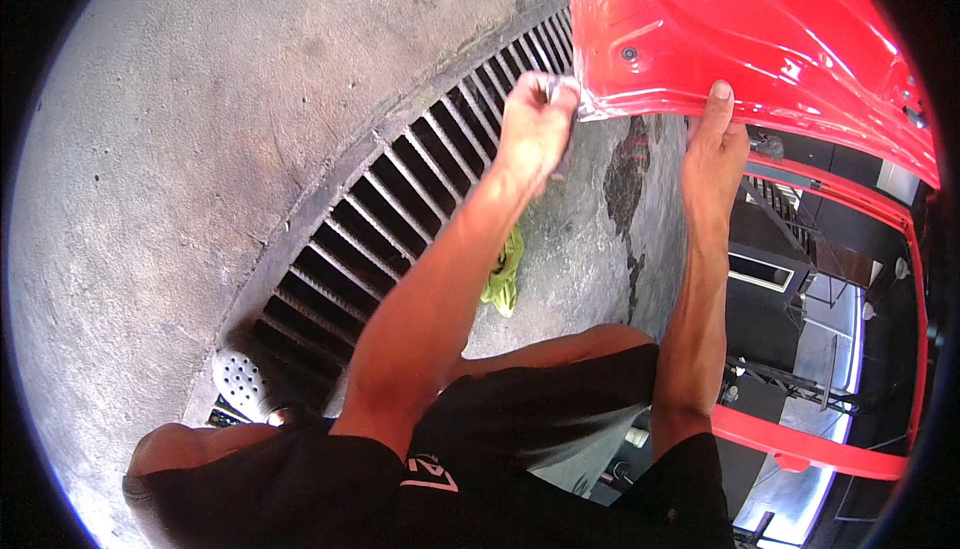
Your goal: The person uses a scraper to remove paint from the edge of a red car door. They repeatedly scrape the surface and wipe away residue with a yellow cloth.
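Observation:
A glossy red car door [740, 29] fills the upper right, its near lower corner pale and scuffed-looking. At that corner my left hand [537, 129] is closed, fingers pinched round a thin grey piece [566, 154]. Whether this is cloth or abrasive sheet I cannot make out. Farther right, my right hand [714, 164] grips the door's near edge, its thumb on top and its fingers partly hidden underneath.
A metal drain grating [390, 204] curves across the concrete floor [200, 129]. Below my left hand lies a yellow-green cloth [505, 274]. A pale perforated clog [242, 381] rests by the grating. The red frame [820, 447] extends at right.

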Motion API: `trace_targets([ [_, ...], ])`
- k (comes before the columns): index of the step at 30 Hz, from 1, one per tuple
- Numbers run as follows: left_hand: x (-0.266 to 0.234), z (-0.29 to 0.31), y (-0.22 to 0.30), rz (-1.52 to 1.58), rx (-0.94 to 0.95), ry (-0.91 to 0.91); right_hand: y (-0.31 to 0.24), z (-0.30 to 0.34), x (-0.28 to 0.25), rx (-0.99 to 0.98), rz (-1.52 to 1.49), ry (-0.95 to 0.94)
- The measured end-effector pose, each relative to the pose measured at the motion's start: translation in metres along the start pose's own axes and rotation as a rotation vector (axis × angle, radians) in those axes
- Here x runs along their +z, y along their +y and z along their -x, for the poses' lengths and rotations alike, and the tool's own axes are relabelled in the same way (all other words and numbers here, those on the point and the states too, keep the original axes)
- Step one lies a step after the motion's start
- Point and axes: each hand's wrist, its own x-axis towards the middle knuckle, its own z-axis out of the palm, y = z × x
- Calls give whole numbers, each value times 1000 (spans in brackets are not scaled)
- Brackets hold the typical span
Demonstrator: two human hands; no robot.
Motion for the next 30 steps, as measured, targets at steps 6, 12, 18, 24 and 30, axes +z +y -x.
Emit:
trace_targets([
  [6,9,-14,17,-156,11,57,-5,1,-6,44,60,-5],
  [12,15,2,-22,-9,156,9,-5,-3,-1,-54,-14,37],
  [18,-28,-18,-26,-80,82,-175,35,-20,10,-459,487,-7],
  [24,-35,33,-109,-217,46,-309,126,-57,-26,-100,22,-122],
  [30,-78,9,-47,-281,70,-63,5,13,56,-56,-181,-336],
])
